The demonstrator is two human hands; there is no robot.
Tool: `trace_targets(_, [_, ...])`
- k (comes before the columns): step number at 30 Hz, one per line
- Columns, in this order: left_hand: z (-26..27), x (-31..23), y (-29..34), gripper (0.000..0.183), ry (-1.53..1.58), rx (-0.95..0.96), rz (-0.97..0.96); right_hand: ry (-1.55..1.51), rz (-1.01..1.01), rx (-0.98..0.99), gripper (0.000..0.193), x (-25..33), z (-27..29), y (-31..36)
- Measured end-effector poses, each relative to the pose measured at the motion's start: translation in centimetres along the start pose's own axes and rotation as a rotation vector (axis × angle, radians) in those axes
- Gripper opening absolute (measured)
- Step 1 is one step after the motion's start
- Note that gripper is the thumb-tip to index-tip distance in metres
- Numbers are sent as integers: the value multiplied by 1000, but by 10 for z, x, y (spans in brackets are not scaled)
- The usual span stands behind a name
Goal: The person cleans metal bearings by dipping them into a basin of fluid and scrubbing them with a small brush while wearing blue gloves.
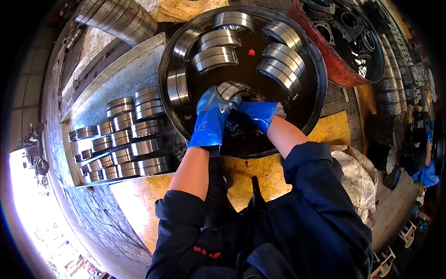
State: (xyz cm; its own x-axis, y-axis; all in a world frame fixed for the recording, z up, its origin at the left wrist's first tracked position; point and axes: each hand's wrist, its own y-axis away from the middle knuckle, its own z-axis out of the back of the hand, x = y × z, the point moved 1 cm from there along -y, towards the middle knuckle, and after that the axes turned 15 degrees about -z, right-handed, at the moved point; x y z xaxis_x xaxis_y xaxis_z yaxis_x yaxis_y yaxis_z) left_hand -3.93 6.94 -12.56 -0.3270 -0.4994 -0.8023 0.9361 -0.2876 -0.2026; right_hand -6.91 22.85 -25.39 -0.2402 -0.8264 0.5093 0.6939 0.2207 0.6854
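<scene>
A wide round black pan (321,95) of dark liquid lies before me, with several shiny steel bearing rings (216,59) standing partly in it along the left, back and right. My left hand (213,104), in a blue rubber glove, is closed on one bearing ring (231,88) near the pan's middle. From the right, my right hand (261,113), gloved alike, reaches low over the liquid toward that ring. Its fingers are hidden by the left glove and the dark liquid, so their grip does not show. A small red piece (251,52) sits farther back in the pan.
Left of the pan, a metal tray (116,60) holds rows of steel rings. More large rings (118,21) are stacked at the far left. A red tub (325,63) with dark metal parts stands at the far right, near a whitish sack (357,179). Another person's blue glove (428,174) shows at the right rim.
</scene>
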Motion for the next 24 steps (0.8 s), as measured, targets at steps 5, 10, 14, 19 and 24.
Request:
trace_targets(5, [12, -12, -1, 40, -33, 8, 41, 260, 176, -28, 37, 18, -27, 18])
trace_targets(10, [20, -49, -17, 38, -6, 47, 179, 376, 270, -104, 36, 13, -40, 20])
trace_targets(14, [3, -10, -7, 36, 15, -10, -39, 136, 168, 38, 35, 4, -20, 8])
trace_targets(19, [-1, -12, -5, 35, 31, 42, 33, -30, 5, 113, 35, 9, -5, -6])
trace_targets(24, [4, -12, -6, 36, 2, 8, 80, 499, 287, -87, 35, 24, -42, 20])
